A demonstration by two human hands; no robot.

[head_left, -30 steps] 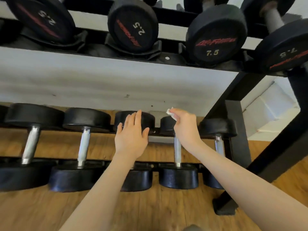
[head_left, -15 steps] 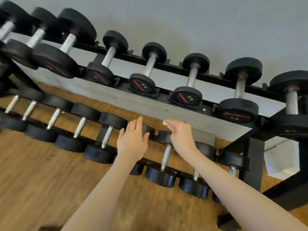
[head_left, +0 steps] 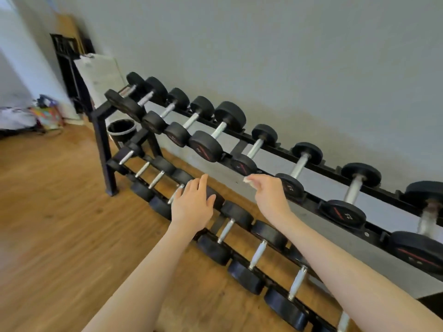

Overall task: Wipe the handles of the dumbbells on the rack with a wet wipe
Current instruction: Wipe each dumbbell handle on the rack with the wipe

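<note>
Your right hand (head_left: 269, 196) pinches the small white wet wipe (head_left: 248, 180) in the air, touching no handle; your left hand (head_left: 193, 208) hovers with fingers straight. On the black two-tier metal rack (head_left: 102, 140) no dumbbell handle looks visibly wiped, so I judge most remain.

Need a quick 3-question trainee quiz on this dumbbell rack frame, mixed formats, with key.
1. True or false: the right hand pinches the wet wipe.
2. The left hand is: A) gripping a handle, B) open with straight fingers over the lower tier, C) holding the wipe.
3. Fill in: the rack has ___ tiers of dumbbells.

Key: 1 true; 2 B; 3 two.
</note>
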